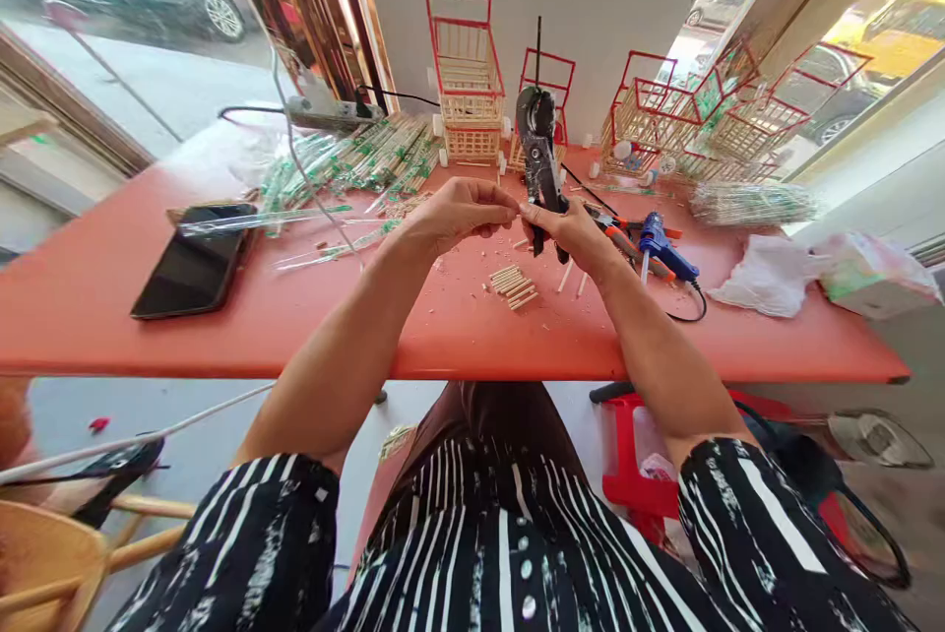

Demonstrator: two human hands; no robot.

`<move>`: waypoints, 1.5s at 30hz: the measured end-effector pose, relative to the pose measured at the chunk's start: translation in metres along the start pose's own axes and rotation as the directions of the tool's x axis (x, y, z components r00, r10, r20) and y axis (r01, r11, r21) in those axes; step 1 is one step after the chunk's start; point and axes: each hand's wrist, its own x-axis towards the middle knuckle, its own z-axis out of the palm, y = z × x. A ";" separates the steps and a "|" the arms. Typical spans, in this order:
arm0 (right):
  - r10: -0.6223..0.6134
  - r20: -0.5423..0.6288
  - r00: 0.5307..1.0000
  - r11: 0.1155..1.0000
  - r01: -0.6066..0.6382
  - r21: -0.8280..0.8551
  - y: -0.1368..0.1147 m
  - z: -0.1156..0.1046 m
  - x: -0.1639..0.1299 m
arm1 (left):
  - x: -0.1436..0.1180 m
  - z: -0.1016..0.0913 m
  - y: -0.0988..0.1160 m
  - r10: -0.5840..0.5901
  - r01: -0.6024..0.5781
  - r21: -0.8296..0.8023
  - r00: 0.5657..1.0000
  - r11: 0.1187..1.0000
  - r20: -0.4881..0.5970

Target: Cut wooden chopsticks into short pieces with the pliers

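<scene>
My left hand (472, 211) is closed in a pinch above the table, its fingertips meeting my right thumb. Whatever lies between those fingers is too small to make out. My right hand (562, 223) is wrapped round the handles of a black two-handled tool (540, 155) with a rounded head, spotted with white. The tool stands upright, head pointing away from me; it looks like a cutter. Just below my hands, several short wooden sticks (513, 286) lie side by side on the red table (332, 332), among small chips.
Small stick-built carts (469, 71) with red frames stand along the back. Bundled sticks (384, 155) and a black phone (196, 263) lie left. On the right are a blue glue gun (664, 248), orange-handled pliers (627, 240), a wrapped stick bundle (753, 204) and white plastic (768, 276).
</scene>
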 end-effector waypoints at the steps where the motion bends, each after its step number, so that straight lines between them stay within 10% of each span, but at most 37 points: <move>1: -0.005 -0.002 1.000 1.000 0.005 0.004 -0.001 -0.001 0.000 | 0.000 0.001 0.001 0.011 -0.011 -0.036 1.000 0.999 0.010; 10: -0.037 -0.012 0.999 0.967 0.039 0.252 0.010 0.006 0.008 | 0.000 0.016 0.000 0.033 -0.049 -0.296 0.998 0.954 -0.059; 18: 0.067 0.088 0.994 0.960 -0.088 0.265 0.001 0.005 -0.001 | 0.002 0.008 0.012 0.171 -0.228 -0.202 0.949 0.953 -0.267; 45: -0.017 0.047 0.999 0.940 0.032 -0.339 -0.006 -0.005 -0.002 | -0.002 0.009 0.033 0.236 -0.222 0.081 0.890 0.972 -0.390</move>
